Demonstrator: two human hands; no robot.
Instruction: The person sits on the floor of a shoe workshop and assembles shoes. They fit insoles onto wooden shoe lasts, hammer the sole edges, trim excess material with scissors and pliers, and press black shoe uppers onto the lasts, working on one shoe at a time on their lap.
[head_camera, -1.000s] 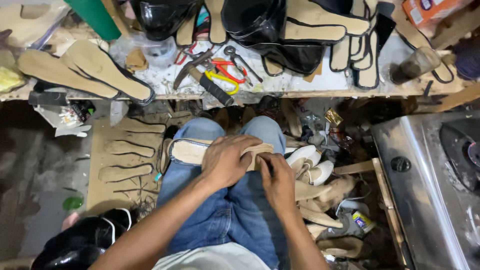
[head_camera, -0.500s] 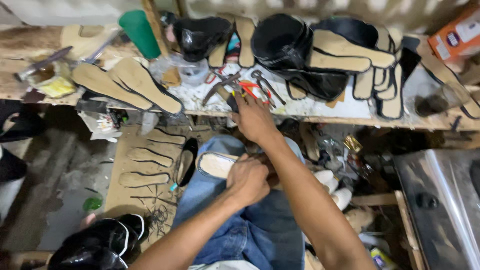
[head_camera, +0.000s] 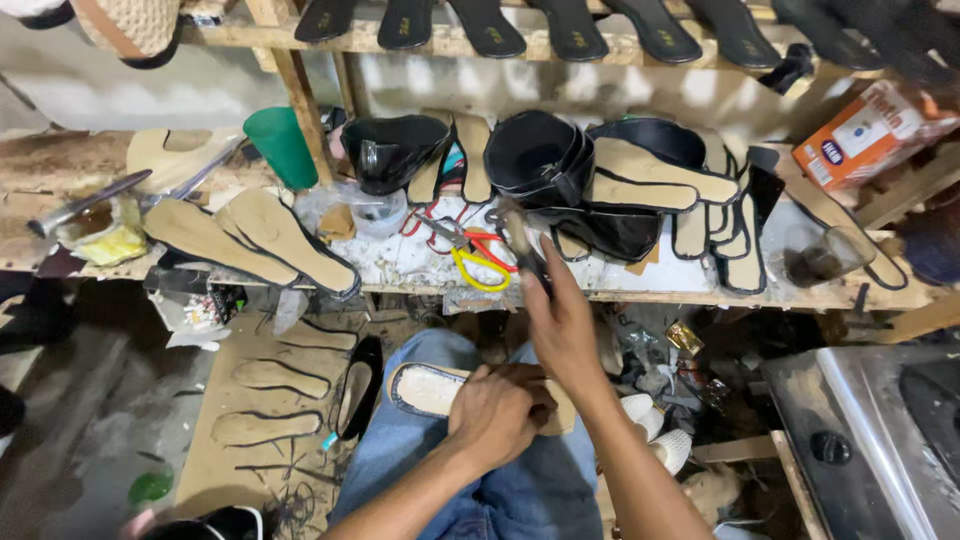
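Below the cluttered workbench (head_camera: 420, 262), left hand (head_camera: 497, 412) pins a sole (head_camera: 425, 390) on the lap; right hand (head_camera: 562, 322) grips a hammer (head_camera: 522, 243).

Green cup (head_camera: 281, 146) on bench; yellow-handled scissors (head_camera: 480, 265); orange box (head_camera: 868, 132) right.

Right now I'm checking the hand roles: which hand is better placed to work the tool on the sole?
The right hand. It is raised over the lap with the dark-handled tool in its grip. The left hand is pressed on the sole across the thigh, steadying it.
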